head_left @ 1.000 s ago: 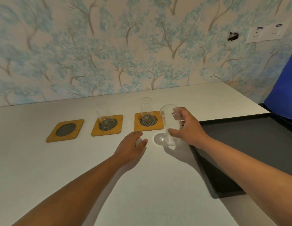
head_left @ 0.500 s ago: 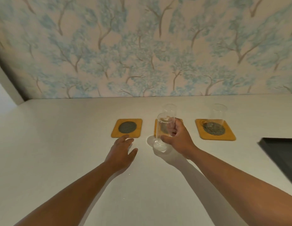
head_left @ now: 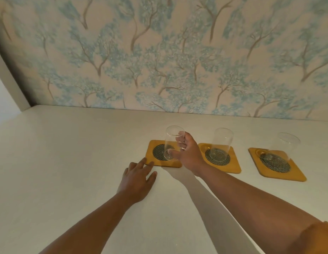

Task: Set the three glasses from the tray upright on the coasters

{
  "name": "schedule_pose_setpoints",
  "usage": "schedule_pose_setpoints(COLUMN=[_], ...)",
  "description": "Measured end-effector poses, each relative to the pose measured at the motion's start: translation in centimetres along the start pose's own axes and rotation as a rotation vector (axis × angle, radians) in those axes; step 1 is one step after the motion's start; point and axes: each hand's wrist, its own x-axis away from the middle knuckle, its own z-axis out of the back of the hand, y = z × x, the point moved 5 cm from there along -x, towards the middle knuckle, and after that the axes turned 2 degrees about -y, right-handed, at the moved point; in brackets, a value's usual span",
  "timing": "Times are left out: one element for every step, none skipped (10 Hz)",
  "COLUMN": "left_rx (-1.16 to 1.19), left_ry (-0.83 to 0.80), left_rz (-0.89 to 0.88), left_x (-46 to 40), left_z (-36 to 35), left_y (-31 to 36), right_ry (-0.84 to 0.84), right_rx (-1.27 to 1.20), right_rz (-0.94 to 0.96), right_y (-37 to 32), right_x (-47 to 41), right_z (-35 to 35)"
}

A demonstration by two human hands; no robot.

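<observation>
Three wooden coasters with dark mesh centres lie in a row on the white table. My right hand (head_left: 187, 154) grips a clear glass (head_left: 171, 142), upright over the left coaster (head_left: 152, 160); whether its base touches the mesh I cannot tell. A second glass (head_left: 221, 144) stands upright on the middle coaster (head_left: 232, 165). The third glass (head_left: 282, 150) stands upright on the right coaster (head_left: 295, 176). My left hand (head_left: 137, 177) rests flat on the table, fingers apart, fingertips at the left coaster's near corner. The tray is out of view.
A wall with blue tree wallpaper (head_left: 178, 61) rises just behind the coasters. The white table (head_left: 68, 171) stretches left to a corner where a plain wall (head_left: 5, 92) meets it.
My right hand has carried the glass leftward from in front of the middle coaster to over the left coaster. My left hand has slid up to that coaster's corner. The view has panned left.
</observation>
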Motion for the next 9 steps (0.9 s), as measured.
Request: schedule_pose_setpoints(left_rx=[0.013,0.022,0.038,0.038,0.035,0.032,0.027,0.036,0.021], left_ry=[0.000,0.000,0.001,-0.001,-0.006,-0.009,-0.008,-0.007,0.002], left_rz=[-0.005,0.006,0.016,0.014,0.015,0.014,0.013,0.015,0.005], left_x=[-0.3,-0.3,-0.2,-0.2,-0.1,-0.1,-0.1,-0.1,-0.2], left_z=[-0.4,-0.7,-0.9,-0.8,-0.6,-0.5,-0.5,-0.5,-0.4], left_y=[-0.3,-0.6,-0.6,-0.4,-0.3,-0.3,-0.2,-0.2,-0.1], right_ry=[-0.002,-0.005,-0.015,-0.012,-0.015,-0.014,-0.027,-0.034,-0.014], right_rx=[0.040,0.058,0.069,0.070,0.073,0.080,0.089,0.117,0.099], right_rz=[-0.008,-0.005,0.002,-0.001,-0.001,-0.007,-0.010,0.002,-0.004], right_y=[0.6,1.2,1.9,2.0,2.3,2.3,2.7,2.7,2.5], right_x=[-2.2,-3.2,-4.0,-4.3,-4.5,-4.5,-4.5,-4.3,-3.3], right_z=[-1.5,-2.2,-2.9,-3.1,-3.3,-3.4,-3.4,-3.3,-3.3])
